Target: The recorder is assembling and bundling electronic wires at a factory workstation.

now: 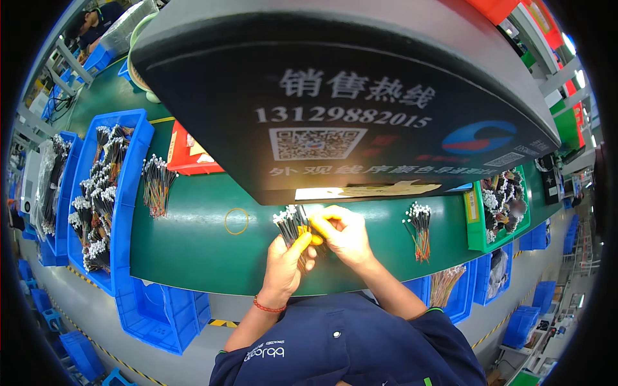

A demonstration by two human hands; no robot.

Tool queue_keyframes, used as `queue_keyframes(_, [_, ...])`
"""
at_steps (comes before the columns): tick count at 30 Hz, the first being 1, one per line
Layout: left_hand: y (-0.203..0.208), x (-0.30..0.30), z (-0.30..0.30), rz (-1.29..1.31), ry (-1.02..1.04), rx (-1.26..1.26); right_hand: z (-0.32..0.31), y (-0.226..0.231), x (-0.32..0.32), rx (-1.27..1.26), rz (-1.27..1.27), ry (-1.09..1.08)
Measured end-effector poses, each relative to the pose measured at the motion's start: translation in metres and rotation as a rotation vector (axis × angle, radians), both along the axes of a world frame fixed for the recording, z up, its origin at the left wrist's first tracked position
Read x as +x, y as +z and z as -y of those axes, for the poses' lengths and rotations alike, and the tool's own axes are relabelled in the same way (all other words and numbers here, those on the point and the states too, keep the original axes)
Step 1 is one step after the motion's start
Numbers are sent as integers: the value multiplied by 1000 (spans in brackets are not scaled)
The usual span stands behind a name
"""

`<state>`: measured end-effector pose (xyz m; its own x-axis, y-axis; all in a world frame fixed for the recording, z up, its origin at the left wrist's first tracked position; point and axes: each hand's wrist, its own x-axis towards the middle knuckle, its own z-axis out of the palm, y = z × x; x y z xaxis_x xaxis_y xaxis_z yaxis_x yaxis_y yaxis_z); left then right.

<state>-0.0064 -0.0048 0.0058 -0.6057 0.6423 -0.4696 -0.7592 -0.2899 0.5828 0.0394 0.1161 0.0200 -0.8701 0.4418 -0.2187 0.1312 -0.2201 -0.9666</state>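
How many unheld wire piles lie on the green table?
2: left pile beside the red tray, right pile near the green bin. The black box may hide more.

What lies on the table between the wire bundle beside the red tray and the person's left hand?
In the head view, a thin yellow ring lies on the green tabletop there, touching neither the bundle nor the left hand.

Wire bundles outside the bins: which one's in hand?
The middle bundle: the left hand holds it, right hand against it. The left bundle, by the red bin, and the right bundle lie untouched.
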Motion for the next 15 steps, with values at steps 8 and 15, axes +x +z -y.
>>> queue_keyframes(8, [-2, 2, -3, -1, 39, 76, 5, -4, 4, -123, -54, -38])
queue_keyframes(15, [-6, -1, 5, 4, 81, -8, -21, -11, -1, -768, 106, -93])
